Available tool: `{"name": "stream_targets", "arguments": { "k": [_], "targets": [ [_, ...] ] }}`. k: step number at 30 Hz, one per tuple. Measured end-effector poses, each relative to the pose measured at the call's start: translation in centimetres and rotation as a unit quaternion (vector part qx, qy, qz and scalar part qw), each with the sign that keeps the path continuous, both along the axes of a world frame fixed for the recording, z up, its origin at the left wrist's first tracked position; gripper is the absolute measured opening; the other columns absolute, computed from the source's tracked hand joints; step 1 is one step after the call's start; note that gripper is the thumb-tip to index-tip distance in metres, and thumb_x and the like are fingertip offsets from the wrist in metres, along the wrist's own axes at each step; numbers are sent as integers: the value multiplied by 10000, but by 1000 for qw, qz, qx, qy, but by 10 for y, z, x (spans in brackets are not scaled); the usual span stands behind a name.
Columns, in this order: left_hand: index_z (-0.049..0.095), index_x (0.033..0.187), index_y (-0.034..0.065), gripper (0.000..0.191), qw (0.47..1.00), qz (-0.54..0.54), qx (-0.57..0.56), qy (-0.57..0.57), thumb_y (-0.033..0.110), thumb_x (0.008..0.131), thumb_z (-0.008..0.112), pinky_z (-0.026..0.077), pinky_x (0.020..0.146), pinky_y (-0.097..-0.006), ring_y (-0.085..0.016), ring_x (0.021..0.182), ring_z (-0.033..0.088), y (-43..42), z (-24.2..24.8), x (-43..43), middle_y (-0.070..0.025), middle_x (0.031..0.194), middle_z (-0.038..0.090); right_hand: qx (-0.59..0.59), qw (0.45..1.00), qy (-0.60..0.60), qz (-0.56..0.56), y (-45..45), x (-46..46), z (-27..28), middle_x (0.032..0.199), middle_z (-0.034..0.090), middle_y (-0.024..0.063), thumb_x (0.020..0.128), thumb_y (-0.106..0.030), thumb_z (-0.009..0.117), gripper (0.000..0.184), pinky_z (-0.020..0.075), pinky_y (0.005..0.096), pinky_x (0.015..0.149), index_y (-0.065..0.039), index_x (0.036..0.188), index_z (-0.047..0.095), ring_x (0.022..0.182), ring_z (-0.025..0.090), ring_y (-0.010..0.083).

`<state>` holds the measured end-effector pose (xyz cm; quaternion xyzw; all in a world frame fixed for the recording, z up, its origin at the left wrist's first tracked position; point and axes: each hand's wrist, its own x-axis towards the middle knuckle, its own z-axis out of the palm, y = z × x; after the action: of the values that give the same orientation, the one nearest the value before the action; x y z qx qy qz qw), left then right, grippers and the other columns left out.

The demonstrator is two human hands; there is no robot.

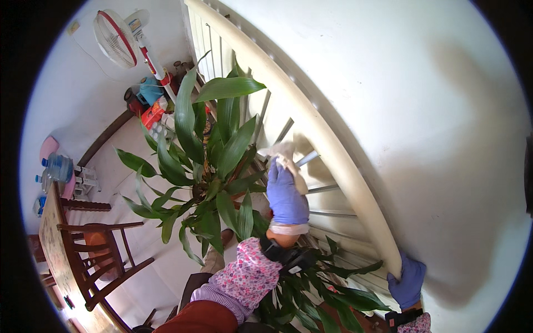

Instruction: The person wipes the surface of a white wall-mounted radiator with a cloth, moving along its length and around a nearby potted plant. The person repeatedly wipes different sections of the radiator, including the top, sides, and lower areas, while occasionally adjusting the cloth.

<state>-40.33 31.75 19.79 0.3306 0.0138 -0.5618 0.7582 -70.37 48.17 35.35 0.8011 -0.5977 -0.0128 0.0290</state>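
Observation:
My left hand [288,195], in a purple disposable glove, grips a pale, crumpled cloth [282,150]. It is against or just in front of the metal bars [307,159] under a cream rail [308,108]. The cloth is slightly blurred. Farther right, my right hand [408,279], gloved in the same purple, is closed around the lower end of the rail. A broad-leaved potted plant [189,145] stands left of my left hand; its pot is mostly hidden by leaves. More long green leaves [312,297] spread below my left forearm, which wears a floral sleeve [258,260].
A wooden chair [104,258] and a wooden table [52,233] stand at left. Behind the plant are a pedestal fan [118,39], a blue kettle [150,89] and a red bag [153,113]. Large water bottles [58,167] are by the wall [416,104], which runs close behind the rail.

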Motion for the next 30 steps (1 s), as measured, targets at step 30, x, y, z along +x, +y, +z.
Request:
{"name": "stream_targets", "arguments": {
  "k": [30],
  "targets": [
    [595,1204,56,470,808,-331,295,-388,388,871,606,481,918,-372,-302,1089,593,-125,-277,27,-140,1179,630,-24,988,151,-8,10,-6,2,1099,633,187,914,-491,558,582,455,500,847,-43,1284,596,925,591,390]
  ]
}}
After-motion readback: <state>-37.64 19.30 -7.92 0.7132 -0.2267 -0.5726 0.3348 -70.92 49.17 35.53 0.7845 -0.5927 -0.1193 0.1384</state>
